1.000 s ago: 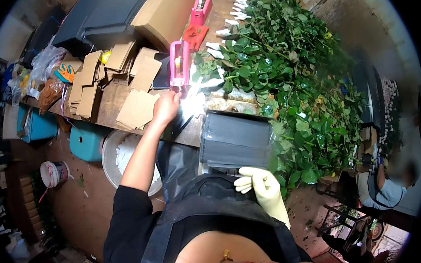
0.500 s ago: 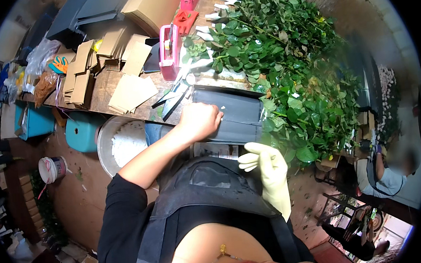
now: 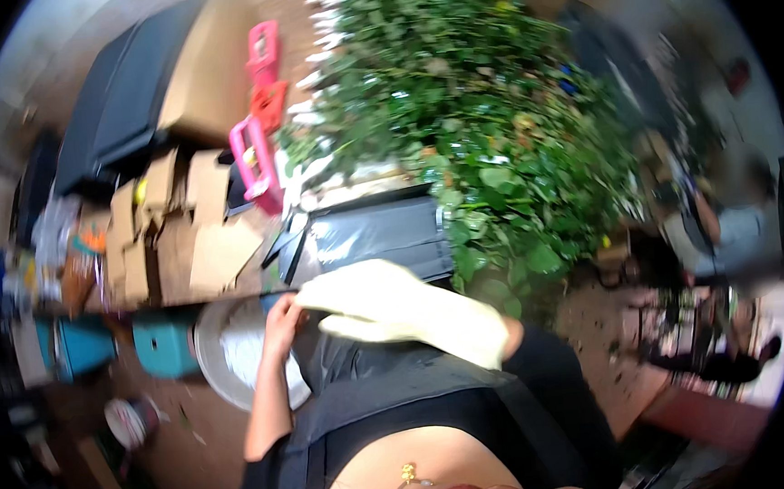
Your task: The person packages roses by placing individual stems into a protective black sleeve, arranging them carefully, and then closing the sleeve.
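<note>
My left hand (image 3: 281, 328) is bare and closed, over the near edge of the table. Its fingertips meet the fingertip end of the pale yellow rubber glove on my right hand (image 3: 397, 310); whether they pinch the glove or something small I cannot make out. The gloved hand reaches across in front of my apron, its fingers stretched out and the thumb apart, with nothing seen in it. Just beyond it lies a shiny black flat tray or board (image 3: 373, 237) on the table. Black-handled scissors (image 3: 291, 252) lie left of that.
Leafy green stems (image 3: 494, 137) with white-wrapped ends cover the table's right side. Pink tape dispensers (image 3: 258, 168) and cut cardboard pieces (image 3: 220, 256) are on the left. Below the edge stand a round white tub (image 3: 213, 348) and teal bins (image 3: 164, 344). A person (image 3: 736, 229) is at far right.
My left hand has come back from over the black tray toward my body. My gloved right hand has swung left across to meet it. The whole view has shifted and blurred.
</note>
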A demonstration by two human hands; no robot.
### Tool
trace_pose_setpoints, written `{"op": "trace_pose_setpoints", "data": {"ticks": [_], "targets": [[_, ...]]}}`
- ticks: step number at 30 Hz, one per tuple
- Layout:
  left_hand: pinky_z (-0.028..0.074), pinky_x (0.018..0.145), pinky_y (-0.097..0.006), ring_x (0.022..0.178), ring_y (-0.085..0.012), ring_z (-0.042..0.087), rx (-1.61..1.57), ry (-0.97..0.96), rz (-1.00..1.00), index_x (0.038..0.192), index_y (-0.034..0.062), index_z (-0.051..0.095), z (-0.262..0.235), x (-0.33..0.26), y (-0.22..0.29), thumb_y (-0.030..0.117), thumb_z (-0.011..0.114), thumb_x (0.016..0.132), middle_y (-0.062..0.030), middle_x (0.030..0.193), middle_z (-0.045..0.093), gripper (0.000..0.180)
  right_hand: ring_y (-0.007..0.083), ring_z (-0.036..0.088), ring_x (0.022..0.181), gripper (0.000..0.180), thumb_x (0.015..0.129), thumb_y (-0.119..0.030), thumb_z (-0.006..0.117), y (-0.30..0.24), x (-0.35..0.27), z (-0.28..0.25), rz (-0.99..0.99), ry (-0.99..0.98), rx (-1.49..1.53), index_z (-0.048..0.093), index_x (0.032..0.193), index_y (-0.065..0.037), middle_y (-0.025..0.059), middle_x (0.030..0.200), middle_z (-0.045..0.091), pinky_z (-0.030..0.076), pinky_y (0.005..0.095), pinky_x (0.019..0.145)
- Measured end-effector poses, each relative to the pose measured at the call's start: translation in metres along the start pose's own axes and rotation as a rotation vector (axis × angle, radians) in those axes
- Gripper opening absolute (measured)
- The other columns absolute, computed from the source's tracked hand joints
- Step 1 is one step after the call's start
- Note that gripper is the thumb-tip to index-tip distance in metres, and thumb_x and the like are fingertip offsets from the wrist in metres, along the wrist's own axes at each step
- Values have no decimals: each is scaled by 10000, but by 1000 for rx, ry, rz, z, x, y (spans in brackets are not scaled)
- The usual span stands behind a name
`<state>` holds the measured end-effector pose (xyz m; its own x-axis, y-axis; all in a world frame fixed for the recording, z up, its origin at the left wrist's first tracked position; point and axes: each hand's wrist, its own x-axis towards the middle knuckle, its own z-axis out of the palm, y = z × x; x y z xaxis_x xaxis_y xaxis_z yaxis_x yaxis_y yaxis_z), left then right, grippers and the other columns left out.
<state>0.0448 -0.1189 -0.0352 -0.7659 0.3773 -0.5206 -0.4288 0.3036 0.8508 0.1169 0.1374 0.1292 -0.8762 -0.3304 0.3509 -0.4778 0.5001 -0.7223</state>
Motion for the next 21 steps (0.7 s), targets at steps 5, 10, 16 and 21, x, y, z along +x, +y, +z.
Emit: {"op": "trace_pose_setpoints", "data": {"ticks": [5, 10, 16, 21], "targets": [[355, 527, -232, 587, -76, 464, -124, -17, -23, 992, 71, 616, 12, 8, -27, 331, 617, 1051, 16, 721, 551, 267, 345, 679, 1083, 354, 825, -414, 708, 116, 27, 104, -53, -354, -459, 743, 842, -62, 152, 953, 744, 368, 524, 1144], [448, 605, -242, 693, -100, 571, -107, -1, 124, 1105, 63, 626, -17, 19, -36, 340, 596, 1060, -49, 884, 671, 282, 343, 698, 999, 475, 862, -426, 685, 76, 40, 47, -191, -252, -485, 708, 604, -28, 124, 626, 691, 323, 486, 1190], [499, 1023, -424, 1271, -256, 580, -480, -299, 162, 1382, 34, 580, 66, 45, 69, 534, 521, 1054, -139, 1367, 609, 601, 293, 677, 919, 418, 967, -365, 625, -33, 18, -49, -239, 224, -369, 695, 728, -29, 106, 709, 677, 420, 455, 1047], [362, 1177, -508, 1367, -352, 501, -898, -726, -32, 1512, 20, 440, 97, 38, 128, 629, 513, 1008, -180, 1509, 505, 794, 282, 651, 972, 311, 993, -316, 604, -95, -68, -62, -167, 583, 385, 662, 883, -31, 109, 825, 640, 466, 447, 1001]]}}
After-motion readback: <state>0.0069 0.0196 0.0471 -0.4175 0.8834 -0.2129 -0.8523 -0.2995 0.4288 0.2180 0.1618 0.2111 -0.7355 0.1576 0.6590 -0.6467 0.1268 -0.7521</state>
